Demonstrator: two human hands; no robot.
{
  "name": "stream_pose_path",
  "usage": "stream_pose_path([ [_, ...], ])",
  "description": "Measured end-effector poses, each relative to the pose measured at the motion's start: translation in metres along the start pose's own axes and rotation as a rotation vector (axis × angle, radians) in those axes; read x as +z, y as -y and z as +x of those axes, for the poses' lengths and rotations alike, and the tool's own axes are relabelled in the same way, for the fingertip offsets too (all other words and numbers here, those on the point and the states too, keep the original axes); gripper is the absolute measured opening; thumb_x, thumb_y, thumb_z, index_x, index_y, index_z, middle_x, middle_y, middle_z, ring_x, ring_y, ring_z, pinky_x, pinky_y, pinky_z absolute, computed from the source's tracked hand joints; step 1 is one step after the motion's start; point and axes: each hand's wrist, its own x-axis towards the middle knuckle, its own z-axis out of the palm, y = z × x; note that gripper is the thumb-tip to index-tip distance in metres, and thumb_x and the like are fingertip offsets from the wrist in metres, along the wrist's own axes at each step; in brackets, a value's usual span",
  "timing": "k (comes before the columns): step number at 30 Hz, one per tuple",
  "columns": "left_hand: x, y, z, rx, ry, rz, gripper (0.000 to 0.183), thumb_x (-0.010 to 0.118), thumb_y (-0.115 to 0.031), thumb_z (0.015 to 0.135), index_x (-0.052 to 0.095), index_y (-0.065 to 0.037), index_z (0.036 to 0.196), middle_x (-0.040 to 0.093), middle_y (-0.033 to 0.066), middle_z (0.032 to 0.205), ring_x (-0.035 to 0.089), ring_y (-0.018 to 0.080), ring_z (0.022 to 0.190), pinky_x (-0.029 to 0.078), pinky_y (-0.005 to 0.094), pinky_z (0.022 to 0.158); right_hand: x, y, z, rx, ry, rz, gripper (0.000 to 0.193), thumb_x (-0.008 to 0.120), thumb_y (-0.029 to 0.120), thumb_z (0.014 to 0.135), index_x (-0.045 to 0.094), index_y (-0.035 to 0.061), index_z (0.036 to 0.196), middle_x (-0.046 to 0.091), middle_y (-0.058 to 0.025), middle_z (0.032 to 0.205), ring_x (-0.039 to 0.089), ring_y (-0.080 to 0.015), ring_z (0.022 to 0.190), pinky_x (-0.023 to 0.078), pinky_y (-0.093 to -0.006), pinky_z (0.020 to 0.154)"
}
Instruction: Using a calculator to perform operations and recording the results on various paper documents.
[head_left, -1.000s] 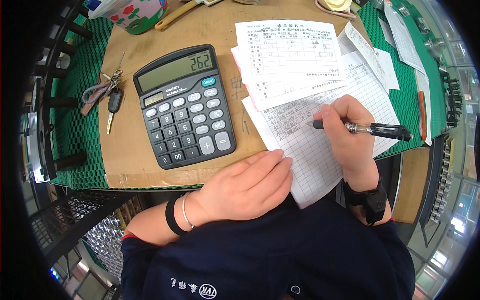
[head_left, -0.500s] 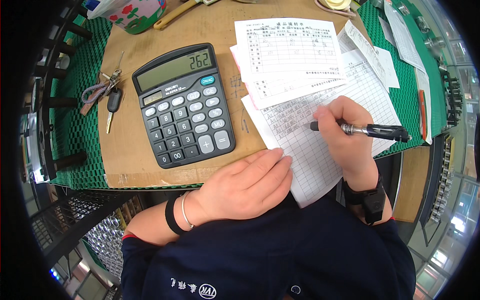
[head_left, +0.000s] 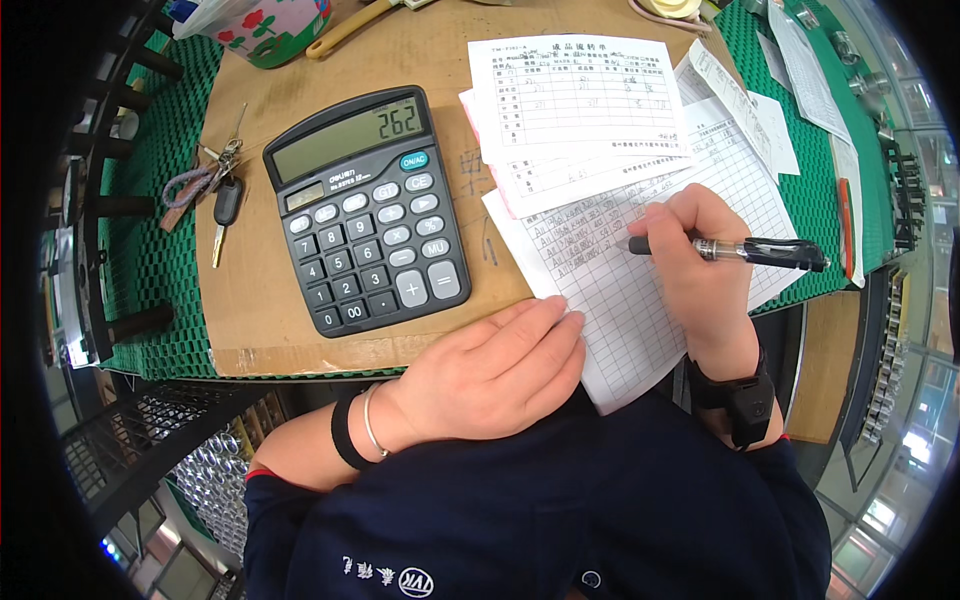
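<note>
My right hand (head_left: 702, 262) grips a black-and-clear pen (head_left: 770, 252), its tip over the handwritten rows of a white gridded sheet (head_left: 625, 320). My left hand (head_left: 500, 365) lies flat at that sheet's left edge, its fingers stretched out side by side and holding nothing. Printed slips (head_left: 575, 105) with filled-in tables overlap the top of the sheet, and a pink edge shows beneath them. Left of the papers is a large dark grey calculator (head_left: 368, 212) with number keys and a lit-up figure on its display.
Keys on a ring (head_left: 228, 200) lie left of the calculator, on a green mat (head_left: 185, 300). Brown cardboard (head_left: 260, 350) covers the middle of the bench. A flowered tub (head_left: 265, 30) and a wooden handle (head_left: 350, 28) are at the back. An orange tool (head_left: 846, 230) lies at the right.
My right hand and the pen have shifted slightly right along the gridded sheet. My left hand, the slips and the calculator stay where they were.
</note>
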Motion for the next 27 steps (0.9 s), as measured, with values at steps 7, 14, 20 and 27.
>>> stream_pose_path([
  [7,0.000,0.000,0.000,0.000,-0.001,0.005,0.020,0.065,-0.009,0.076,0.069,-0.002,0.094,0.069,0.0112,0.107,0.066,0.0260,0.102,0.057,0.0301,0.078,-0.003,-0.004,0.001,-0.074,0.025,-0.004,0.031,0.067,0.003,0.088,0.048,0.0035,0.064,0.050,0.0002,0.057,0.041,-0.0053,0.054,0.033,-0.0256,0.049],
  [14,0.000,0.000,-0.001,0.002,0.010,0.006,0.020,0.065,-0.010,0.077,0.069,-0.002,0.094,0.069,0.0110,0.107,0.066,0.0259,0.101,0.057,0.0303,0.079,-0.012,0.002,0.003,0.166,0.008,0.058,0.022,0.061,0.005,0.093,0.053,0.0048,0.072,0.064,-0.0024,0.072,0.053,-0.0044,0.065,0.042,-0.0213,0.062],
  [20,-0.001,-0.001,0.000,0.004,0.008,0.013,0.020,0.065,-0.010,0.077,0.070,-0.002,0.095,0.069,0.0110,0.108,0.066,0.0259,0.101,0.057,0.0305,0.079,-0.006,-0.007,0.004,-0.020,-0.003,0.093,0.031,0.066,0.004,0.089,0.047,0.0040,0.066,0.047,0.0032,0.058,0.038,-0.0043,0.056,0.032,-0.0246,0.050],
  [27,-0.001,0.000,-0.001,0.007,0.021,0.015,0.019,0.066,-0.010,0.077,0.070,-0.002,0.095,0.069,0.0112,0.108,0.066,0.0265,0.102,0.057,0.0306,0.079,-0.006,-0.005,0.004,-0.048,0.007,0.021,0.031,0.067,0.003,0.088,0.046,0.0035,0.064,0.044,0.0018,0.057,0.038,-0.0053,0.055,0.032,-0.0257,0.050],
])
